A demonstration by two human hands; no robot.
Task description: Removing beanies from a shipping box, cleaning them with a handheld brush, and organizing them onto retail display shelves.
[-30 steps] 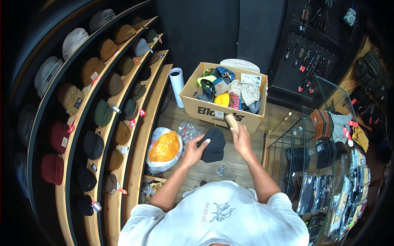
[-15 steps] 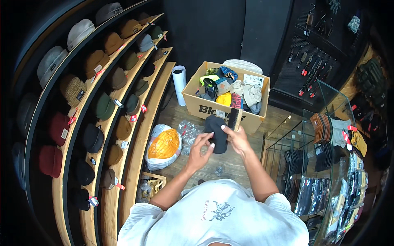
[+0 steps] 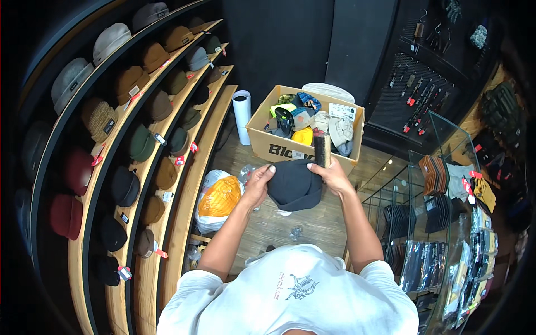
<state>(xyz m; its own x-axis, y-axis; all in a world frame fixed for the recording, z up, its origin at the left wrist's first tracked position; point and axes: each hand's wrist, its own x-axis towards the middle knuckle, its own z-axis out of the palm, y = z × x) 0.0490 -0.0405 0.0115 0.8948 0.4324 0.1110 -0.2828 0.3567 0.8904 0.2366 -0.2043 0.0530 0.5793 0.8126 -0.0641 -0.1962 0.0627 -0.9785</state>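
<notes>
From where I stand, the person's black knit cap hangs mid-air at the centre of the clock, slung between two hands. The left hand, at nine o'clock, pinches its edge, thumb on top. The right hand, near three, has its thumb on the opposite edge while those fingers also clasp a wooden brush, bristle block upright, probably so both hands can spread the cap without the brush being put down. The fingertips underneath are hidden, so I can't fairly judge their grip. At twelve, a cardboard box stands uncovered, its mixed hats easy to reach; at nine, beyond a white bag, sloping shelves tilt their caps outward, seemingly for display.
</notes>
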